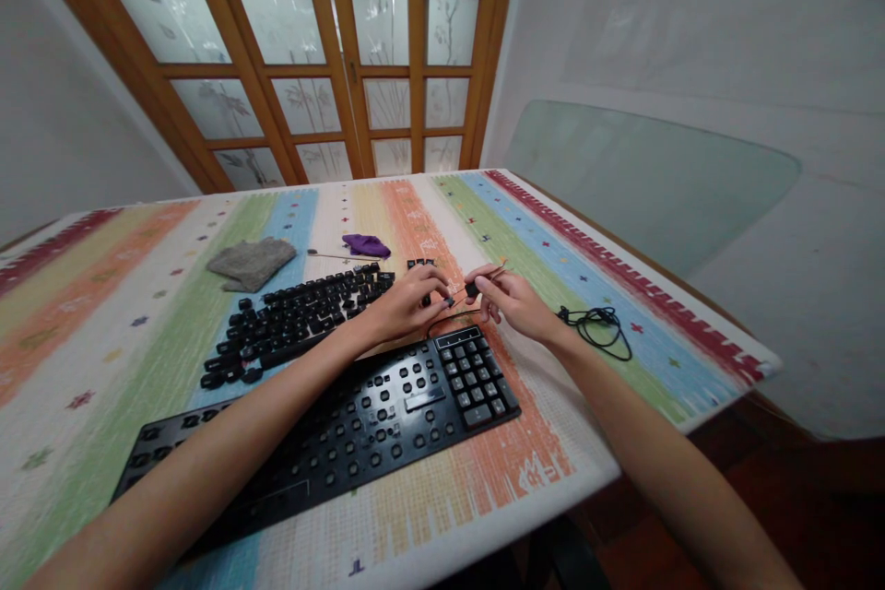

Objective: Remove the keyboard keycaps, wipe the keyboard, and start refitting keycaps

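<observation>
My right hand [515,300] is closed on a small black keycap [472,289], pinched between thumb and fingers. A thin brownish stick [499,267] also juts up from this hand. My left hand [411,300] is just to the left, fingers curled and tips drawn together near a small dark piece; whether it grips that piece is too small to tell. Below both hands lies a black keyboard [373,415], with most main-section keys off and its number-pad keys [474,378] in place. Many loose black keycaps [297,313] are spread behind it, partly covered by my left forearm.
A grey cloth [250,264], a purple cloth [366,245] and a thin rod [338,254] lie beyond the keycaps. A coiled black cable [600,330] rests right of my right hand. The striped tablecloth [553,442] ends at the table's right edge.
</observation>
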Action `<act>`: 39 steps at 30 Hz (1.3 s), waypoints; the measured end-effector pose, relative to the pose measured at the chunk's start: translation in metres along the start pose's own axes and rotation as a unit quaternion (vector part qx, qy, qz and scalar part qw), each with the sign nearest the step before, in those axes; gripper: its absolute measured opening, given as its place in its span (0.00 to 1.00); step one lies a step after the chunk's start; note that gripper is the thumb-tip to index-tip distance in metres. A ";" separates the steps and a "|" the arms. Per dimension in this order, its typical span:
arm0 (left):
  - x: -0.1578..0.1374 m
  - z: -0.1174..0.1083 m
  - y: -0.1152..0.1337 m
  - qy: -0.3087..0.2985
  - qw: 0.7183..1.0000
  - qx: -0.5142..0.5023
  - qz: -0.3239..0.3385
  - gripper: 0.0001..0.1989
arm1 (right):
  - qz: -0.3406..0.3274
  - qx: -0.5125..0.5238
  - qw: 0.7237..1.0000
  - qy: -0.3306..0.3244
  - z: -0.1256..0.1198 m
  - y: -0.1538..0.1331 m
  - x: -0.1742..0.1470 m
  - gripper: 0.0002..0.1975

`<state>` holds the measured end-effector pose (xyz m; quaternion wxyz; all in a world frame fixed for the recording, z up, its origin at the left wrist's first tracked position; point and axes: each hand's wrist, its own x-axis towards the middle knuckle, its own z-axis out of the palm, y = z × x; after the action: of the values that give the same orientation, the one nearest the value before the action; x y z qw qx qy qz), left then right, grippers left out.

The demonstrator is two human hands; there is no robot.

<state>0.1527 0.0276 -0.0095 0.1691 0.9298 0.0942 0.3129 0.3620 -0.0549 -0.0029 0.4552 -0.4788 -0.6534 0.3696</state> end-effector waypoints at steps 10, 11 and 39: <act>-0.001 -0.001 0.003 -0.075 0.996 -0.051 0.009 0.04 | 0.156 0.108 0.981 -0.045 -0.011 -0.002 0.000 0.10; -0.001 -0.001 0.003 -0.078 0.995 -0.064 0.006 0.03 | 0.154 0.111 0.980 -0.057 -0.012 -0.002 0.000 0.10; 0.001 0.011 -0.021 -0.013 0.986 0.150 -0.069 0.05 | 0.049 0.067 0.994 0.069 -0.011 -0.010 -0.001 0.21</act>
<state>0.1589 0.0448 -0.0249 0.0504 0.9400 0.2018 0.2705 0.3700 -0.0577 0.0092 0.5117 -0.5029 -0.5701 0.4002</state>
